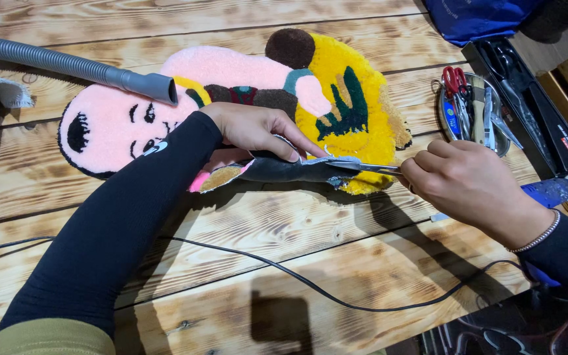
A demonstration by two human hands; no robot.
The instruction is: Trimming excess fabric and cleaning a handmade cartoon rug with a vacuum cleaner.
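Note:
A tufted rug (336,85) shaped like a figure, pink, yellow, brown and green, lies on the wooden table (264,223). My left hand (258,128) folds up the rug's near edge (277,169), showing its dark backing. My right hand (465,184) holds small scissors (369,167), blades at the folded edge by my left fingertips. Both arms wear black sleeves; a bead bracelet is on the right wrist.
A grey vacuum hose (67,66) ends over the rug's pink face. A round metal tray (471,108) holds red-handled scissors and tools at right, beside a black case (534,98). A black cable (284,273) crosses the table. A blue bag (474,16) lies at top right.

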